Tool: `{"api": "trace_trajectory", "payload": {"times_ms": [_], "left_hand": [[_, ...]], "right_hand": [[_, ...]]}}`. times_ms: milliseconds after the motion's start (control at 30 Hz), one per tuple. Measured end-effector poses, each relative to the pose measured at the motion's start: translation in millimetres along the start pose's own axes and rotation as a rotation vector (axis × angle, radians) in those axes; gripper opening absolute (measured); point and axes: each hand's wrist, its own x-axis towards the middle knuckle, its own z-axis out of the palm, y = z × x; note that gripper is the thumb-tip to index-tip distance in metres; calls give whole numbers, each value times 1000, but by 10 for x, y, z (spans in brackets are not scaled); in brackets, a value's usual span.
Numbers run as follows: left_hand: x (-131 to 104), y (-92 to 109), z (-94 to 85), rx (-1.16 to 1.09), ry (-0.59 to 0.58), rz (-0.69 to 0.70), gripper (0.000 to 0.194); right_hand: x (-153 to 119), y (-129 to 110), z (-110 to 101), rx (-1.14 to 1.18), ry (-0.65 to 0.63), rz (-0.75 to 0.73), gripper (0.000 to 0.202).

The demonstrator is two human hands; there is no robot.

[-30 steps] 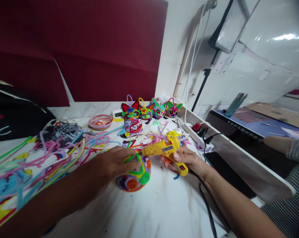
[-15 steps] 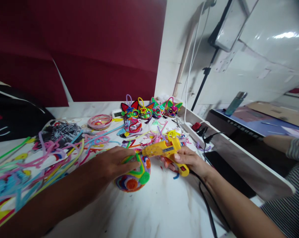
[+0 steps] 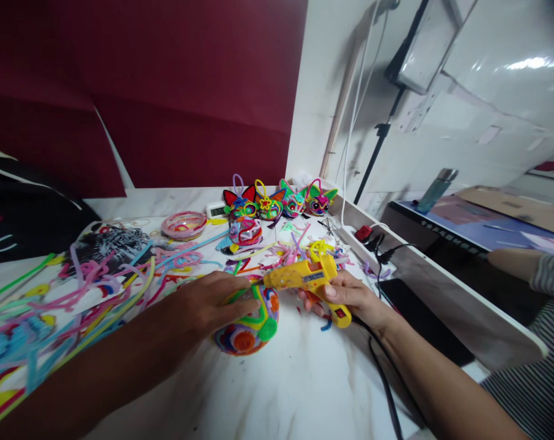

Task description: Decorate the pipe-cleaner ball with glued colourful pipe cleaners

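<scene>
My left hand (image 3: pixel 219 302) grips a colourful pipe-cleaner craft (image 3: pixel 249 336), a rounded piece with green, orange and purple coils, resting on the white marble-patterned table (image 3: pixel 277 397). Its fingers wrap over the top and hide part of it. In my right hand (image 3: pixel 345 296) is a yellow hot glue gun (image 3: pixel 304 275), with fingers around its handle near the orange trigger. The nozzle points left and meets the upper edge of the craft beside my left fingertips; whether it touches I cannot tell. A black cord (image 3: pixel 387 360) runs from the handle toward the table's front right.
Several finished pipe-cleaner animal faces (image 3: pixel 270 208) stand at the back. Loose pipe cleaners (image 3: pixel 98 287) cover the left side. A pink round dish (image 3: pixel 184 226), a power strip (image 3: pixel 373 244) and a black flat object (image 3: pixel 426 321) lie around. A person in a striped top (image 3: pixel 534 360) is at right.
Almost nothing differs. The glue gun has shifted very slightly at the craft's edge, and both hands keep their holds.
</scene>
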Motion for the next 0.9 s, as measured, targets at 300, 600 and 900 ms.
{"api": "trace_trajectory", "payload": {"times_ms": [300, 600, 900], "left_hand": [[-18, -43, -3, -37, -10, 3, 55], [15, 10, -13, 41, -5, -6, 42], [66, 105, -76, 53, -11, -22, 40]], "right_hand": [[-6, 37, -35, -4, 12, 10, 51], [-6, 61, -30, 23, 32, -12, 51], [-6, 54, -13, 21, 61, -14, 52]]}}
